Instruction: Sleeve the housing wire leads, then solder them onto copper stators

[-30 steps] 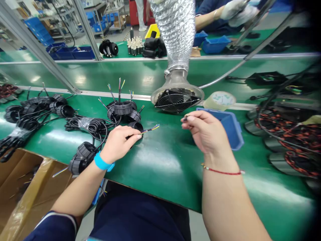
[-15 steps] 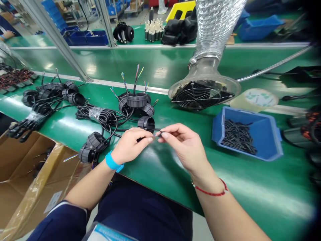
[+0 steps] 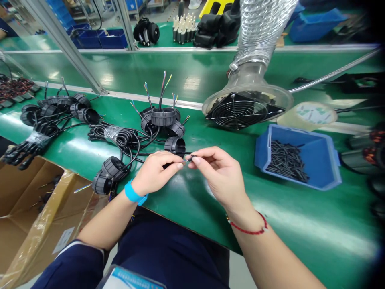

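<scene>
My left hand (image 3: 155, 170), with a blue wristband, pinches thin coloured wires (image 3: 183, 161) at the end of a black cable. Facing it, my right hand (image 3: 221, 172) holds a small black sleeve (image 3: 191, 158) between thumb and forefinger, close to the wire tips. Whether the tips are inside the sleeve is too small to tell. Just behind my fingers lies a black ribbed ring fitting (image 3: 174, 145). More ring fittings (image 3: 163, 117) with bare-ended wires stand beyond, beside a coiled bundle of black cable (image 3: 123, 136). Similar short black tubes (image 3: 287, 160) fill part of the blue bin (image 3: 326, 170) on my right.
A fan under a clear hood (image 3: 248, 106) hangs from a silver duct (image 3: 266, 28) over the green bench (image 3: 186, 208). Another cable bundle (image 3: 39, 136) lies at left, above an open cardboard box (image 3: 69, 208). A metal post (image 3: 63, 48) rises behind. Copper-wound parts (image 3: 379, 150) stand far right.
Both hands keep nearly the same pose, fingertips still close together. The view has shifted slightly, and the wire tips and black sleeve have barely moved.
</scene>
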### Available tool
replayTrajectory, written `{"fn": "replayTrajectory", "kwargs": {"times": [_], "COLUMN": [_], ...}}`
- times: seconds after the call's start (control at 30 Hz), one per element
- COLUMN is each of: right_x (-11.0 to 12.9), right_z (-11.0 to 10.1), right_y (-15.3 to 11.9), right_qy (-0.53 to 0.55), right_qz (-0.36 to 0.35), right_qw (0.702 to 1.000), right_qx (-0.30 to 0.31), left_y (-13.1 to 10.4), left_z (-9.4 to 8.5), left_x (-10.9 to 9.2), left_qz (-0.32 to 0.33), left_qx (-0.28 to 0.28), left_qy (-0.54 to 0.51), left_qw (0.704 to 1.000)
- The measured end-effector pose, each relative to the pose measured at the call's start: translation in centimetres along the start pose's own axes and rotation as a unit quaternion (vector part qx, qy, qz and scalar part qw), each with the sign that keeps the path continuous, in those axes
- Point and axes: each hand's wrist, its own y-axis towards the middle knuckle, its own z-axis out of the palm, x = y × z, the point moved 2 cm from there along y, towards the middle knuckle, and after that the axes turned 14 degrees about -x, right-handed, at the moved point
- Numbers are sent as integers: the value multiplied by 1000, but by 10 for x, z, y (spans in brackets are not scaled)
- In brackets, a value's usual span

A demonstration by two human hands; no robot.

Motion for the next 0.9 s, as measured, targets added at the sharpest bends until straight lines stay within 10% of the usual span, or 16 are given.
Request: {"fn": "replayTrajectory", "kwargs": {"times": [0.9], "right_x": [-2], "right_z": [2], "right_y": [-2], "right_qy": [-154], "right_qz": [-78], "right_qw": [984], "right_qx": [41], "left_y": [1], "left_z": [-1], "left_x": [4], "left_qz": [-87], "left_qx": [-18], "left_qy": [-61], "left_qw": [994]}}
